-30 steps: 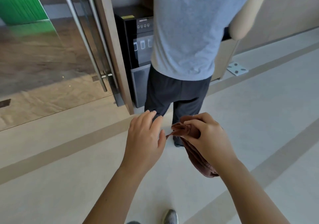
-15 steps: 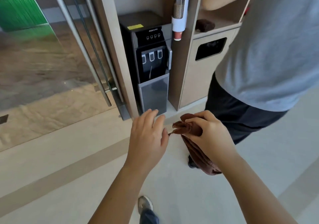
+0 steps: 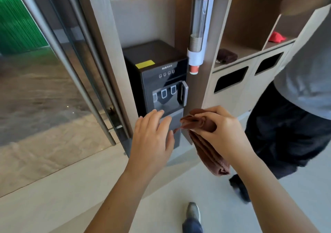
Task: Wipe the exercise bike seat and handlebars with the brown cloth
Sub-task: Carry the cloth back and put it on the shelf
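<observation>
My right hand [image 3: 223, 130] grips the bunched top of the brown cloth [image 3: 207, 152], and the rest of the cloth hangs down below my wrist. Beside it on the left, my left hand [image 3: 152, 137] is held out with fingers straight and spread, holding nothing; its thumb is near a loose corner of the cloth. No exercise bike is in view.
A black water dispenser [image 3: 157, 82] stands in a wooden wall unit, with a cup dispenser [image 3: 198, 35] to its right. Cubby shelves hold a dark folded cloth [image 3: 226, 56] and a red cap [image 3: 276, 37]. A person in a grey shirt [image 3: 304, 82] stands close on the right. Glass door [image 3: 44, 82] on the left.
The view has swung up and right, bringing the water dispenser and shelves closer. The other person has shifted to the right edge. My hands keep the same hold on the cloth.
</observation>
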Demonstrator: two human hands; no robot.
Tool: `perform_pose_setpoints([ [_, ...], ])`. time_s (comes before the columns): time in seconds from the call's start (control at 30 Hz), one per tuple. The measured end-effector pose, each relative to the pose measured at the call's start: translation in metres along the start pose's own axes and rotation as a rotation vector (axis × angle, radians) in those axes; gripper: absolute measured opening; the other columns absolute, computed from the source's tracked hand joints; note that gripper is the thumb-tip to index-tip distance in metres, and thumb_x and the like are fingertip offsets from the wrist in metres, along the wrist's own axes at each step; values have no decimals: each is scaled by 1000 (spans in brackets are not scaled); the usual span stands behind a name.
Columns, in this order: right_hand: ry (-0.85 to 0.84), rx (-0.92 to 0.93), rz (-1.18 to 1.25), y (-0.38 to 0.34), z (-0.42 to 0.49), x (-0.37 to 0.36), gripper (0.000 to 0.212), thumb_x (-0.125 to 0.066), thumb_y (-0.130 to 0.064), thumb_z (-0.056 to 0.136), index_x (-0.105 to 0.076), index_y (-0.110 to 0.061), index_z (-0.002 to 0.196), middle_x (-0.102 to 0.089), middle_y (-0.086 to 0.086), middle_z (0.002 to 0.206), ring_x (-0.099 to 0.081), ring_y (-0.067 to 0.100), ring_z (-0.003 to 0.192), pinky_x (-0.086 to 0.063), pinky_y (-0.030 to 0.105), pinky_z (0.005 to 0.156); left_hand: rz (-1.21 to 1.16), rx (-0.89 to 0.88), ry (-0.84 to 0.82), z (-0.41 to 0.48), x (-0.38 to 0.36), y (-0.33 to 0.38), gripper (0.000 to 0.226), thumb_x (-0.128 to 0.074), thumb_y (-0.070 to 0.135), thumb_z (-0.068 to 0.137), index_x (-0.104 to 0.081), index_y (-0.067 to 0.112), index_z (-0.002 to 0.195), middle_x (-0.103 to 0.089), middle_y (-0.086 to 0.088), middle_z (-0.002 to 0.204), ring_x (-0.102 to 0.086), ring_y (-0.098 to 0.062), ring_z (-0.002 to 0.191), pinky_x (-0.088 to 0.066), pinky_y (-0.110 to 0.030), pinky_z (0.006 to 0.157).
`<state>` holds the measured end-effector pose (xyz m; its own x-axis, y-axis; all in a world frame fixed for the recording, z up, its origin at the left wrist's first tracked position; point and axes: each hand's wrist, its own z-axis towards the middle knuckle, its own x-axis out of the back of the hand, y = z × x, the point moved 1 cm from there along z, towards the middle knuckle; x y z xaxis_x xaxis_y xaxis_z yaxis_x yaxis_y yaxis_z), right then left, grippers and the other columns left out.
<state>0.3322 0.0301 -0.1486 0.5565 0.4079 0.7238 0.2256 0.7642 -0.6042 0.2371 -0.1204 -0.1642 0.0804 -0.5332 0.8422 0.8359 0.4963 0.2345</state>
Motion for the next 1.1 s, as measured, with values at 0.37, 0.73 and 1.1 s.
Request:
perform_pose_setpoints([
  [0.37, 18, 306, -10, 30, 218, 37, 34, -70, -36, 69, -70, -23, 101, -60, -5, 104, -51, 2, 88, -37, 13, 81, 31, -23, 279, 199, -22, -22, 31, -63, 8, 81, -62, 1, 111, -59, -20, 118, -50, -36, 117, -38, -54, 98],
  [0.73, 122, 564, -5, -27, 352, 69, 38, -65, -42, 67, -69, -25, 100, -59, -2, 104, -58, 16, 95, -46, 31, 86, 255, -57, 439, 311, 45, -67, 30, -54, 12, 85, -60, 1, 112, -57, -21, 120, -47, -37, 118, -34, -54, 99],
  [1.1, 203, 714, -27, -92, 425, 70, 35, -72, -34, 73, -68, -22, 105, -59, 3, 109, -59, 21, 99, -48, 45, 87, 382, -82, 489, 356, 86, -102, 31, -57, 14, 81, -62, 2, 110, -59, -19, 118, -50, -36, 117, -33, -54, 98],
])
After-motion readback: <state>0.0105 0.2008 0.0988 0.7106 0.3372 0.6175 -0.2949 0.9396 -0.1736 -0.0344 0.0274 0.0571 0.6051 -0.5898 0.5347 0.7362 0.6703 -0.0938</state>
